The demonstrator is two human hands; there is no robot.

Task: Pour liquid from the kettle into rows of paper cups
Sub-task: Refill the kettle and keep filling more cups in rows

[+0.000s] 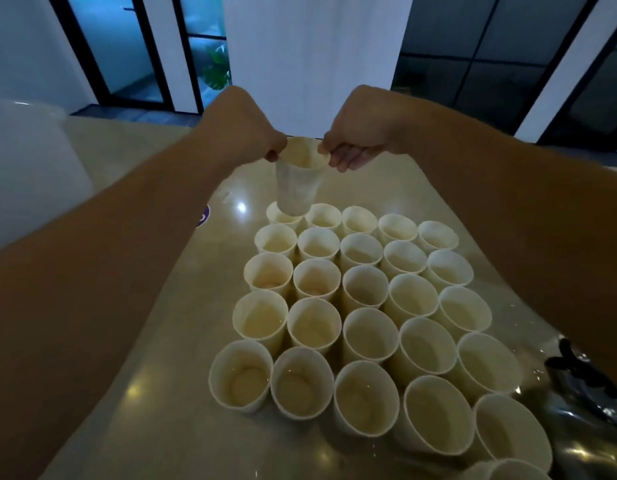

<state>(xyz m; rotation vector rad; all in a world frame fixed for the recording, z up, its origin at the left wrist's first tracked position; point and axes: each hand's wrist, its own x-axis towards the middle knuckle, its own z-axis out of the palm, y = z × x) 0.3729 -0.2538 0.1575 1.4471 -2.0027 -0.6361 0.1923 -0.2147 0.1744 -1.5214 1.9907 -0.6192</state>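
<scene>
While we hold one paper cup [297, 183] by its rim above the far left corner of the rows of cups [364, 306], the left hand [246, 129] and right hand [360, 133] each pinching an edge, we judge it best to lower it straight, upright, beside its neighbours without knocking them. The kettle [584, 393] waits unheld at the right edge. The glossy beige table [154, 393] mirrors ceiling lights; beyond stand dark glass doors [127, 46] and a plant [217, 69].
</scene>
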